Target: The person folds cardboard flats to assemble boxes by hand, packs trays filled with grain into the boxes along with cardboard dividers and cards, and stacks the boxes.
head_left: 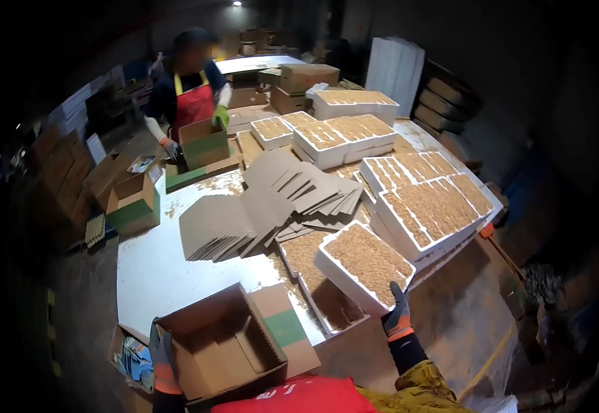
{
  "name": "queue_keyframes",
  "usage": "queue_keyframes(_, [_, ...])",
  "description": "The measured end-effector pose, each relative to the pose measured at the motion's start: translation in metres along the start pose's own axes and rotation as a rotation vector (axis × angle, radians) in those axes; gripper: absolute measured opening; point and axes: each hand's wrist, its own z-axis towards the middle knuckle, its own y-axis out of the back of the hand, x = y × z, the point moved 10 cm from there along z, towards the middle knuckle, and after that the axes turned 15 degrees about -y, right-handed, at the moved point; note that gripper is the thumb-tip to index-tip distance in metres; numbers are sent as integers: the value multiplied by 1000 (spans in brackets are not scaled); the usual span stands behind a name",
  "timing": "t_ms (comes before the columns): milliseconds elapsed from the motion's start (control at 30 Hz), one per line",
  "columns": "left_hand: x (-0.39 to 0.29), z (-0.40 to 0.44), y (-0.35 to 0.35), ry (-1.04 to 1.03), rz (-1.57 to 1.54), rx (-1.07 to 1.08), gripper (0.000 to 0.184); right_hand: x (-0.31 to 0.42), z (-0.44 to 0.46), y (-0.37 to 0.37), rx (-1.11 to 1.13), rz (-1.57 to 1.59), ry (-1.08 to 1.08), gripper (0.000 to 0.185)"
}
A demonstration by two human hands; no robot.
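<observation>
Your right hand (398, 314) has its fingers clamped on the near end of a filled white tray (363, 261), tilted by the near edge of the worktop (141, 275). It looks like stiff, brittle foam, its loose fill adding weight; supporting opposite sides from underneath should suit it. Your left hand (162, 350) touches an open carton's (227, 344) left wall; whether those fingers grip, I cannot tell.

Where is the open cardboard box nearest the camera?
In the head view, the cardboard box is at lower left, its left side touching the gloved left hand.
</observation>
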Motion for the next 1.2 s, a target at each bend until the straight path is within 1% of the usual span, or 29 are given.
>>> queue_keyframes(33, [3,-2,5,-9,74,-21,58,-6,2,-2,86,76,-60,52])
queue_keyframes(67, [21,0,11,-65,111,-31,59,-8,1,-3,133,39,-69,51])
queue_keyframes(133, [2,-2,1,-7,64,-58,58,1,-13,-30,116,-399,53,49])
queue_keyframes(200, [-9,-2,-5,14,18,-75,56,10,-62,-109,277,-772,238,48])
queue_keyframes(233, [-8,-1,-3,-44,119,-27,54,14,-90,-146,350,-926,358,49])
queue_keyframes(300, [7,-3,-1,-147,323,64,52,-3,-133,-199,588,-1364,710,56])
queue_keyframes(367, [45,-7,-1,45,-409,-163,48,-18,-136,-229,602,-1219,465,63])
queue_keyframes(400, [75,-10,-10,77,-576,-205,47,-36,-133,-233,512,-1050,147,65])
queue_keyframes(433, [96,-18,-11,105,-737,-265,47,-59,-131,-230,400,-972,-81,67])
queue_keyframes(467, [58,-25,-4,115,-694,-297,46,-81,-132,-225,264,-868,-290,70])
queue_keyframes(500, [13,-23,-6,125,-652,-324,46,-96,-139,-240,314,-935,-302,71])
queue_keyframes(533, [3,-23,-5,167,-657,-381,48,-109,-148,-255,337,-993,-300,70])
queue_keyframes(567, [-6,-19,-19,208,-653,-420,49,-104,-141,-261,352,-1031,-294,70])
queue_keyframes(633, [23,-16,-11,76,-300,-333,42,-131,-146,-271,428,-1105,-315,67])
queue_keyframes(667, [15,-21,-19,126,-457,-343,43,-136,-144,-275,447,-1105,-326,66])
queue_keyframes(733, [15,-20,-20,223,-514,-320,46,-169,-142,-282,464,-1161,-368,65])
queue_keyframes(767, [18,-17,-17,226,-576,-339,45,-189,-137,-282,467,-1215,-399,67])
queue_keyframes(833, [15,-16,-18,129,-835,-423,43,-197,-117,-273,506,-1271,-507,70])
queue_keyframes(867, [19,-17,-14,57,-962,-440,43,-203,-118,-279,556,-1345,-481,73])
queue_keyframes(900, [45,-13,-14,-31,-981,-367,43,-206,-118,-286,607,-1411,-451,76])
queue_keyframes(933, [41,-6,-6,-119,-1001,-293,43,-217,-109,-280,752,-1566,-426,83])
queue_keyframes(967, [55,-9,3,-29,-806,-346,36,-216,-101,-270,702,-1553,-364,65])
queue_keyframes(1000, [37,-8,19,76,-618,-383,32,-223,-100,-275,764,-2059,-205,55])
queue_keyframes(1033, [53,-7,48,30,-292,-407,27,-222,-94,-278,795,-2556,2,47])
queue_keyframes(1067, [57,-10,88,-120,64,-535,24,-228,-86,-278,898,-2606,305,36])
queue_keyframes(1100, [80,-16,124,-131,234,-656,24,-237,-73,-264,964,-2640,275,34])
queue_keyframes(1133, [128,-24,160,-82,327,-729,23,-244,-58,-251,1027,-2673,246,32])
queue_keyframes(1167, [126,-31,180,39,312,-757,28,-255,-41,-233,1086,-2705,214,30])
queue_keyframes(1200, [135,-33,193,188,507,-690,42,-269,-17,-206,1130,-2642,408,23])
